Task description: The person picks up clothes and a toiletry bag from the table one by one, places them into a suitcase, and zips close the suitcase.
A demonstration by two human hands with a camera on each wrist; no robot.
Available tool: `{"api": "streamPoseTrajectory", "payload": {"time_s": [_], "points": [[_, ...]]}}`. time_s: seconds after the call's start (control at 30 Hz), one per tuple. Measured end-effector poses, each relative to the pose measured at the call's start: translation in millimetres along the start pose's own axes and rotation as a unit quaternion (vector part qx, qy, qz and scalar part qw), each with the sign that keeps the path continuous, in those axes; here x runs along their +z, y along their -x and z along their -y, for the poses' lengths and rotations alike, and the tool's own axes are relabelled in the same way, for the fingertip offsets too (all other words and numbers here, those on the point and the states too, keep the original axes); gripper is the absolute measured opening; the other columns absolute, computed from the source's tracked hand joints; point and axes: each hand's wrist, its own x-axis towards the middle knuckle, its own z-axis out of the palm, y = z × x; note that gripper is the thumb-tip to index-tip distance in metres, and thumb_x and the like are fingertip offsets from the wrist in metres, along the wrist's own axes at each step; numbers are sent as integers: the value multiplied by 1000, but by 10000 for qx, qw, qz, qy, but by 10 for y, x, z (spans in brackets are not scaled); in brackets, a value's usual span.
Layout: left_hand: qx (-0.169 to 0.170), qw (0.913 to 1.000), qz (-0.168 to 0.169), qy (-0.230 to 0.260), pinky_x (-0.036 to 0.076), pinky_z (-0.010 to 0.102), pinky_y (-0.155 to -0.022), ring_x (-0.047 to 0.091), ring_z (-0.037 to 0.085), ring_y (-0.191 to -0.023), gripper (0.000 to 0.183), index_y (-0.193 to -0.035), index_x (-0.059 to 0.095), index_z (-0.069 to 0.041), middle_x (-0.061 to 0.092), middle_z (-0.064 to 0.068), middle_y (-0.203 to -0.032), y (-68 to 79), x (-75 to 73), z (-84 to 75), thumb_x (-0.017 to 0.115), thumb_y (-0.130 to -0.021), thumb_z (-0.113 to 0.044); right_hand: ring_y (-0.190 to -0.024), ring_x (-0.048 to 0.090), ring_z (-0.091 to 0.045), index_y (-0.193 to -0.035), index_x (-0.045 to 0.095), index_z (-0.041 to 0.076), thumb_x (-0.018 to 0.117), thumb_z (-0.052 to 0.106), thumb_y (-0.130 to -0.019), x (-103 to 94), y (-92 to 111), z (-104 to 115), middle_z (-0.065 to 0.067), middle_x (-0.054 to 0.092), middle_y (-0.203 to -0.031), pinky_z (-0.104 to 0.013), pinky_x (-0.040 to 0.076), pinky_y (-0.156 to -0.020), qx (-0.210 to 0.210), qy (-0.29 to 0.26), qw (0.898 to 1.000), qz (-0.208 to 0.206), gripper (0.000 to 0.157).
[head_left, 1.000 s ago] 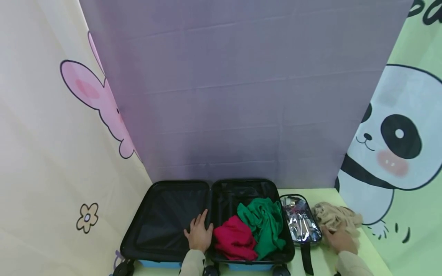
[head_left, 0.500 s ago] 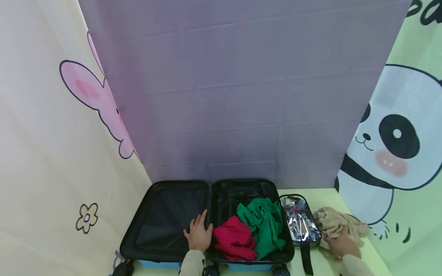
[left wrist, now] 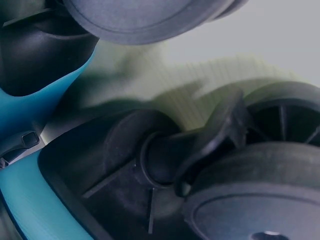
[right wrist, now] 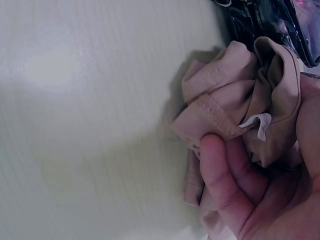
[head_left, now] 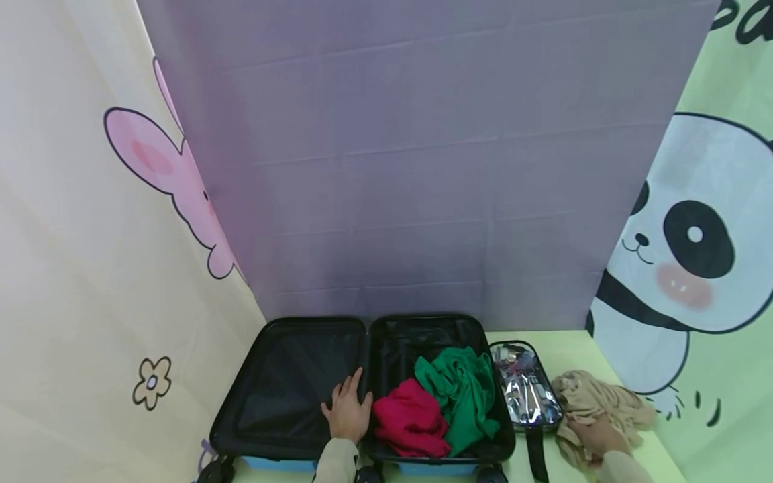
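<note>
My right hand (head_left: 600, 436) grips a crumpled beige garment (head_left: 604, 397) at the right end of the table. In the right wrist view its fingers (right wrist: 217, 170) curl into the beige cloth, and a small white label shows at a seam. My left hand (head_left: 348, 412) lies with fingers spread on the inner edge of the open black-lined suitcase (head_left: 290, 382), near the hinge between its halves. The left wrist view shows only suitcase wheels (left wrist: 260, 185) and the blue shell (left wrist: 40, 200), not the hand. A red garment (head_left: 412, 417) and a green garment (head_left: 461, 396) lie bunched in the right half.
Beside the suitcase's right wall stands a clear toiletry pouch (head_left: 525, 389) with black trim and several packed items, its black strap (head_left: 536, 455) hanging toward the front. A grey-purple curtain (head_left: 423, 168) rises behind the pale table (head_left: 561, 342). Printed cloth walls close both sides.
The beige garment has shifted right and toward the front with my right hand, and its folds have spread. My left hand, the suitcase and its clothes have stayed put.
</note>
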Motion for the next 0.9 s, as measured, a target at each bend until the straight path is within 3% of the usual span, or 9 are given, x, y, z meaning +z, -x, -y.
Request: {"api": "streamPoseTrajectory", "payload": {"time_s": [0.17,0.4,0.7,0.8,0.9], "points": [[7,10000,6,21,19,86,-107,45,40,-140,58,-150,51,-33,58,8,-148,-9,8,4,70,-95,-35,-74,63,-35,-143,19,-25,63,40,-92,44,-25,3,-42,50,-104,-35,57,-58,197,-13,9993,-312,94],[-59,10000,56,-4,19,85,-108,44,38,-142,58,-150,51,-34,58,8,-149,-24,15,7,69,-95,-36,-92,58,-42,-132,34,-26,64,43,-94,40,-45,5,-41,51,-116,-43,56,-70,347,537,9970,-431,84],[-47,9999,90,-33,19,85,-107,45,39,-141,58,-150,51,-34,58,8,-149,-18,-2,11,70,-95,-35,-73,62,-29,-116,47,-26,61,49,-95,-38,-6,-56,-24,59,-85,-34,53,-60,-195,531,9984,-51,79],[-40,9999,96,-53,19,85,-107,45,39,-140,58,-150,51,-34,58,8,-149,-17,-4,11,70,-95,-35,-75,61,-32,-110,55,-23,62,53,-93,-49,-5,-65,-25,61,-85,-42,55,-65,-128,698,9973,-180,78],[-45,9999,87,-51,19,85,-107,45,39,-140,58,-150,51,-33,58,8,-149,-12,2,11,70,-95,-35,-88,64,-45,-105,60,-21,64,54,-91,-53,-3,-36,-35,63,-96,-62,55,-85,119,932,9947,-407,77]]}}
